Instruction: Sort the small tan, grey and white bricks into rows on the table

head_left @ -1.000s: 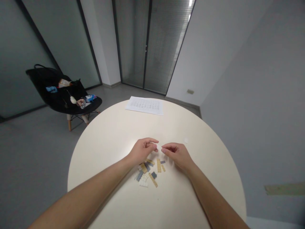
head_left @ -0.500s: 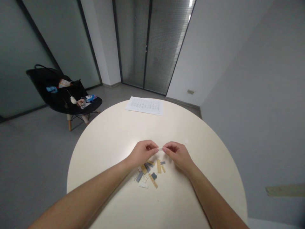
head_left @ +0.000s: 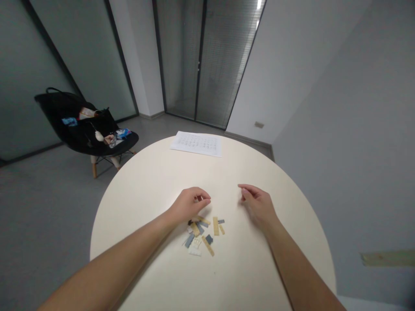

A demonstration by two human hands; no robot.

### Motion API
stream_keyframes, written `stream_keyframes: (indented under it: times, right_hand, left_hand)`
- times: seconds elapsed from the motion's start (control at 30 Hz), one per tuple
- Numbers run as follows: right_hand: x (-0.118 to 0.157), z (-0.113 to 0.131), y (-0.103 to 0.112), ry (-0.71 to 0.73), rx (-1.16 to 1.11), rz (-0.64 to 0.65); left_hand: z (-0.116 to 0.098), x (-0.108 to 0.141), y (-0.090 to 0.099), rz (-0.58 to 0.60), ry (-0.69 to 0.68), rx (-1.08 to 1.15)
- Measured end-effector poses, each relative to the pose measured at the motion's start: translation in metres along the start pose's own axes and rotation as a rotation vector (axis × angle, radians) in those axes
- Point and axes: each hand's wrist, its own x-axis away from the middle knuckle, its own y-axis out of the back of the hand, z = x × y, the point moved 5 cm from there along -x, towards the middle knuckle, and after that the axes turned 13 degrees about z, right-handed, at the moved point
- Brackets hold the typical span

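Note:
My left hand (head_left: 191, 204) hovers just beyond a small pile of building-brick pieces, thumb and fingertips pinched together. Whatever lies between those tips is too small to make out. To the right, my right hand (head_left: 257, 203) is held apart from it over the table, index finger stretched out and thumb a little below. No piece shows in it. The pile has tan plates (head_left: 215, 226), a long tan strip (head_left: 208, 245), grey plates (head_left: 189, 240), a dark grey piece (head_left: 209, 239) and white pieces (head_left: 195, 251). Part of the pile sits close under my left wrist.
A printed paper sheet (head_left: 196, 144) lies at the far edge of the round white table (head_left: 145, 172). Beyond the table's left side stands a black chair (head_left: 78, 138) with a bag and packets on it. A wall rises on the right.
Both hands met at a small white piece before; now they are apart. My right hand has moved right and its index finger has straightened. My left hand has shifted slightly left.

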Motion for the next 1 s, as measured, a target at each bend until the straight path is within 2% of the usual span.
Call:
stream_keyframes:
  times: [0.1, 0.17, 0.3, 0.67, 1.0]
  right_hand:
    - [-0.003, -0.016, 0.036, -0.034, 0.117, -0.146]
    - [-0.003, -0.026, 0.059, -0.086, 0.28, -0.229]
    - [-0.006, -0.039, 0.083, -0.174, 0.604, -0.289]
    - [-0.017, -0.048, 0.068, -0.196, 0.767, -0.201]
    - [-0.016, -0.047, 0.075, -0.235, 0.75, -0.215]
  left_hand:
    - [0.002, 0.0, 0.011, -0.028, 0.016, -0.012]
    - [0.003, 0.0, 0.017, -0.041, 0.009, -0.039]
    - [0.004, -0.001, 0.023, -0.069, -0.001, -0.068]
    - [0.005, -0.001, 0.022, -0.055, 0.002, -0.065]
    - [0.006, -0.001, 0.022, -0.049, -0.008, -0.078]
